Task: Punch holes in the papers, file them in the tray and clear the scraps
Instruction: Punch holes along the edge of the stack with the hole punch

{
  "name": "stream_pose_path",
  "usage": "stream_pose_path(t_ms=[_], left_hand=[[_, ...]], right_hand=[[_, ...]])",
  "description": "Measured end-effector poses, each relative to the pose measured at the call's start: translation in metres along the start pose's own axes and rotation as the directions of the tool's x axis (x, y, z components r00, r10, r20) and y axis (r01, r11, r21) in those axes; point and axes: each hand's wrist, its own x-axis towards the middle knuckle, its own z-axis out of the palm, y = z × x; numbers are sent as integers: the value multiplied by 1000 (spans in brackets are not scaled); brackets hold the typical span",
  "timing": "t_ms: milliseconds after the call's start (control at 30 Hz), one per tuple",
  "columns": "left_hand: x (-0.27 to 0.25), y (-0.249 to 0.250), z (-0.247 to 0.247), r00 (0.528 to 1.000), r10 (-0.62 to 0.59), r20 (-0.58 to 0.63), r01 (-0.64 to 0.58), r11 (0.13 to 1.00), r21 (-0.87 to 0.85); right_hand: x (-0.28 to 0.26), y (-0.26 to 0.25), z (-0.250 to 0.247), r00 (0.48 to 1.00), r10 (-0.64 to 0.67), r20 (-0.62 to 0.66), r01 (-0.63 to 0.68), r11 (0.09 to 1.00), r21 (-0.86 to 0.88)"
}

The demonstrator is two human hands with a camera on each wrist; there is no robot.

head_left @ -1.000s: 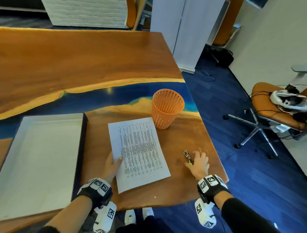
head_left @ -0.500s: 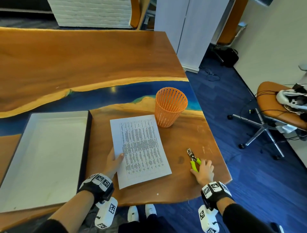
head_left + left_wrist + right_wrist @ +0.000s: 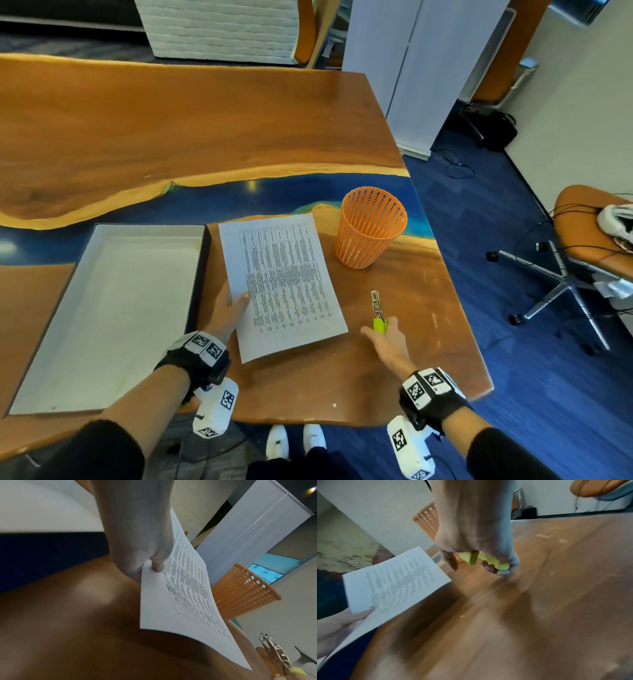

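Head view: left hand [image 3: 228, 306] pinches the paper [image 3: 283, 287] at its near left edge.
Right hand [image 3: 386, 342]: curled round the punch [image 3: 377, 310], metal nose pointing away.
Advice: I'd feed the margin squarely into the nose.
Tray [image 3: 61, 308]: left of that hand.

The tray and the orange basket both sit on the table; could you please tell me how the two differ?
The tray is white inside with dark outer walls, while the orange basket is one colour throughout. The tray is shallow, wide and rectangular; the basket is tall, round and tapers toward its base. The tray's walls are solid; the basket's wall is perforated. The tray lies left of the paper, the basket to its right. Both stand open-topped on the table.
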Motion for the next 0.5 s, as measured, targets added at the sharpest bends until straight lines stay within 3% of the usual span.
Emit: stream_pose_path(t_ms=[267, 500], left_hand=[[32, 78, -18, 972, 223, -79, -228, 971, -67], [51, 99, -10, 960, 255, -113, -261, 964, -41]], right_hand=[[-27, -63, 72, 966, -148, 212, 69, 938, 339], [-62, -80, 116, 871, -206, 446, 60, 946, 320]])
